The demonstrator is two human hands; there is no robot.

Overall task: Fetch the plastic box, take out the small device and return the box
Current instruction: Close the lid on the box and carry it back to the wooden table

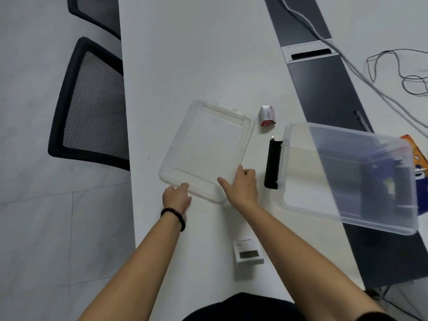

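Both hands grip the clear lid (206,149) at frame centre: the left hand (177,196) pinches its near edge, the right hand (242,185) clasps its near right corner. The box (347,174) lies tipped at right (handle (272,164) facing the lid). The device (248,253) rests on the table (185,54), lower centre.

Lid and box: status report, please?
Both hands on lid: left hand, right hand at lid near edge. Box open, right. Device out. Nothing blocking.
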